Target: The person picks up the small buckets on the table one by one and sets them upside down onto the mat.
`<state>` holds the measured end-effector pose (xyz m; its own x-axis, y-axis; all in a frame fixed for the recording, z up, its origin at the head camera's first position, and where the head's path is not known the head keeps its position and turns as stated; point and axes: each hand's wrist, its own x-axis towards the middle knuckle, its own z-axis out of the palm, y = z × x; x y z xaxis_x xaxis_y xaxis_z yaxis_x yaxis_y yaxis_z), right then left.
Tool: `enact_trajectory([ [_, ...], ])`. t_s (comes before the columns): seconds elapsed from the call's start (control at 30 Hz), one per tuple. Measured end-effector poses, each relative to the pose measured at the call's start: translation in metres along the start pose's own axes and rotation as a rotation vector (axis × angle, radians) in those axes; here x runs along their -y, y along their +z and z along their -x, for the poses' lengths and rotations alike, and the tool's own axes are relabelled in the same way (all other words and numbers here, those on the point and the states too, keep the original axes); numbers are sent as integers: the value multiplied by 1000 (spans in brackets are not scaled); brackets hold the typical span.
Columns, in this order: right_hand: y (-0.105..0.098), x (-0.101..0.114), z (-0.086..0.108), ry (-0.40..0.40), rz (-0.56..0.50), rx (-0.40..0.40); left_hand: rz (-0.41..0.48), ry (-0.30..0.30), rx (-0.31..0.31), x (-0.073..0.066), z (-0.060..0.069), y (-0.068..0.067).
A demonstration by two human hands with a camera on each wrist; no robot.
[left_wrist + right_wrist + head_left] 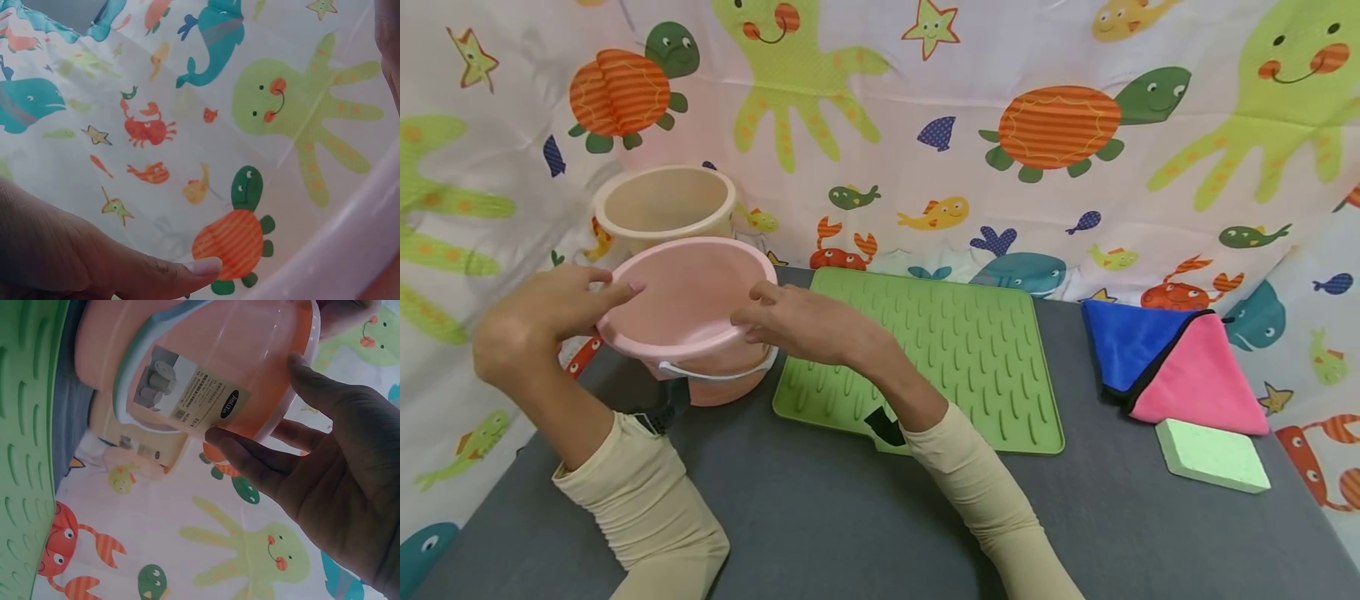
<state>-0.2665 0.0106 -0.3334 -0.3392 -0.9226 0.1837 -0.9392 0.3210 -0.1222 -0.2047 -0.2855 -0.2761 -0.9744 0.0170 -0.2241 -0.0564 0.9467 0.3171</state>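
A pink bucket (pixel 688 296) with a pale handle (pixel 711 375) is at the left, tilted with its mouth toward me. My left hand (pixel 553 308) grips its rim from the left; the thumb extends over the rim. On the right side, my right hand (pixel 805 325) holds the rim between thumb and fingers. In the right wrist view, a printed label (pixel 190 390) shows on the bucket's outer wall, near my fingertips. Below it is a peach bucket base (pixel 722 392), partly hidden; whether the two touch I cannot tell. A cream bucket (pixel 722 196) stands behind.
A green ridged drying mat (pixel 925 358) lies on the grey table (pixel 820 517), partly under my right forearm. Farther right are a folded blue and pink cloth (pixel 1187 367) and a pale green sponge block (pixel 1213 457). A sea-animal printed curtain (pixel 880 67) hangs behind.
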Motion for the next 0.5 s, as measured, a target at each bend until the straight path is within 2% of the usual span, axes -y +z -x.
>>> enact_trajectory([
  [0.23,-12,0,10,-13,13,-83,4,62,-33,-6,-3,2],
  [0.4,-22,-3,19,-24,-39,-146,46,75,-43,-15,1,2],
  [0.5,-28,-4,25,-23,-67,-191,66,106,-82,-24,4,2],
])
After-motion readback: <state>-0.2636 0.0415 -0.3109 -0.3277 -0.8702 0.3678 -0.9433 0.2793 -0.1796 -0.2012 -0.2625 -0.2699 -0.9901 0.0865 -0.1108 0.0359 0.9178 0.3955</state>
